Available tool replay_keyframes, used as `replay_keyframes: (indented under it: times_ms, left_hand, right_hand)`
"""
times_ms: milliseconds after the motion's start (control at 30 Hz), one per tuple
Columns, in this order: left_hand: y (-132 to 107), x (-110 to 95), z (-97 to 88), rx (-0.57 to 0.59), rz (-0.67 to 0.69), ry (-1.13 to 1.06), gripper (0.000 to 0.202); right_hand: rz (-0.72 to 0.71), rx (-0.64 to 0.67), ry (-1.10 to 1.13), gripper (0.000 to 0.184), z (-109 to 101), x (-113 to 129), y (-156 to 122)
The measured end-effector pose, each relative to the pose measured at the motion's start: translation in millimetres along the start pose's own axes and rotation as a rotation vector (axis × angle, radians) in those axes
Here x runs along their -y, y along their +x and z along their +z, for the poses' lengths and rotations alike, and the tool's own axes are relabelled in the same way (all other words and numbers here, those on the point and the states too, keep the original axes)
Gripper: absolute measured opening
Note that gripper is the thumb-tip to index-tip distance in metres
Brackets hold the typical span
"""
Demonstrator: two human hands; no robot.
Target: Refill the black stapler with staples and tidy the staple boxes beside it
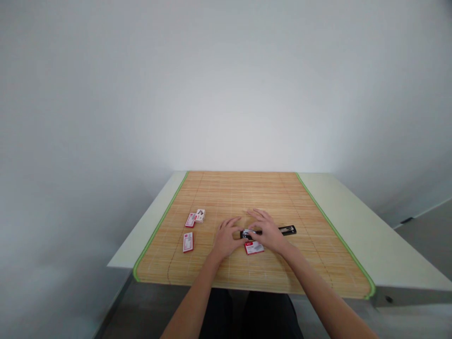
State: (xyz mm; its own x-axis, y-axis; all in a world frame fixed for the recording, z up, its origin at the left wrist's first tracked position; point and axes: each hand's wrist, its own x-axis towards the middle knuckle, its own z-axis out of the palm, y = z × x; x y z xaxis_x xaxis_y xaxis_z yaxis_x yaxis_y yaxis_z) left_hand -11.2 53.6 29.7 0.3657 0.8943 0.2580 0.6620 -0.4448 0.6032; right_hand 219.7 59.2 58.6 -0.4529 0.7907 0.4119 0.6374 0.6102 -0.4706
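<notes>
Both of your hands meet low in the middle of the frame, over a black stapler (287,230) that lies lengthwise on a bamboo mat (247,193). Your left hand (228,235) rests on the mat at the stapler's left end, fingers loosely stretched toward the upper right, thumb side against the shiny metal tip. Your right hand (266,230) lies across the stapler's middle with its fingers spread and unclenched, hiding that part; only the dark tail end shows, poking out to the right of your wrist. Neither hand is balled into a fist, but you cannot tell from this view whether either actually grips the stapler or merely rests on it.

Just below your right hand, touching or nearly touching its heel, sits a small red-and-white staple box (253,248), lying flat. Left of your hands, well apart from the stapler, are three more: a pair of staple boxes (195,218) side by side, and a single staple box (188,242) just below them.

The mat has a green edging and covers the middle of a pale counter (353,221), which stands against a plain white wall.
</notes>
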Motion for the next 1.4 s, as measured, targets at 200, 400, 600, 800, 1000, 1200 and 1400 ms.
replay_keyframes:
  times_ms: [200,400,600,800,1000,1200,1400]
  left_hand:
    - [1,1,1.3,0.003,-0.001,-0.010,0.035]
    - [0,2,1.4,0.002,0.000,-0.021,0.035]
    - [1,2,0.4,0.013,0.001,-0.023,0.036]
    - [1,1,-0.1,0.010,0.002,-0.022,0.036]
    - [0,2,1.2,0.009,-0.006,-0.035,0.036]
    - [1,4,2.9,-0.007,-0.002,-0.040,0.034]
    - [0,1,1.1,-0.001,-0.016,-0.050,0.038]
  right_hand:
    - [0.006,0.031,0.007,0.008,1,1,-1]
    - [0.004,0.055,0.003,0.009,0,0,-1]
    - [0.006,0.078,0.019,0.009,-2,1,0]
    - [0.012,0.107,0.011,0.010,-3,2,0]
    - [0.013,0.087,-0.058,0.013,-18,3,-5]
    - [0.013,0.134,-0.135,0.007,-28,5,-12]
    - [-0.010,0.135,-0.120,0.009,-18,17,-10]
